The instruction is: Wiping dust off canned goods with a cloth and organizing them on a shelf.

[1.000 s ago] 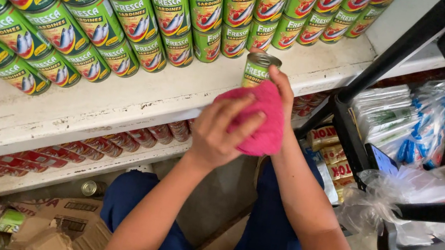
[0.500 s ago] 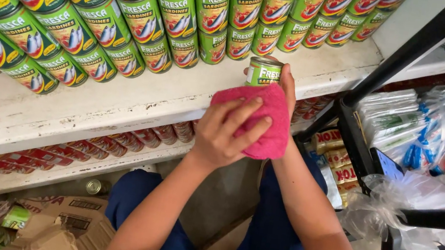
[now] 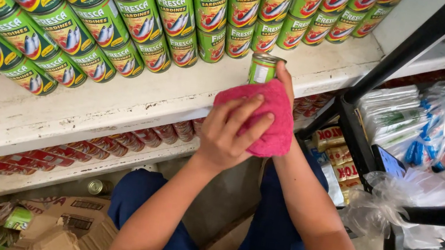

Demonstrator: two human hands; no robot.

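Observation:
My right hand [image 3: 286, 80] holds a green can [image 3: 263, 69] upright, just in front of the white shelf [image 3: 118, 104]; most of that hand is hidden under a pink cloth [image 3: 264, 119]. My left hand [image 3: 227, 133] presses the pink cloth against the can's lower part and my right hand. Rows of stacked green fish cans [image 3: 133, 10] fill the shelf behind.
A lower shelf carries red cans [image 3: 70, 148]. A black wire basket [image 3: 407, 160] at right holds plastic packets and a phone. Cardboard boxes [image 3: 63, 230] with cans lie on the floor at left. My knees in blue trousers [image 3: 275, 240] are below.
The can and both hands have risen slightly toward the shelf's cans. My left hand has shifted on the cloth. The view has tilted a little.

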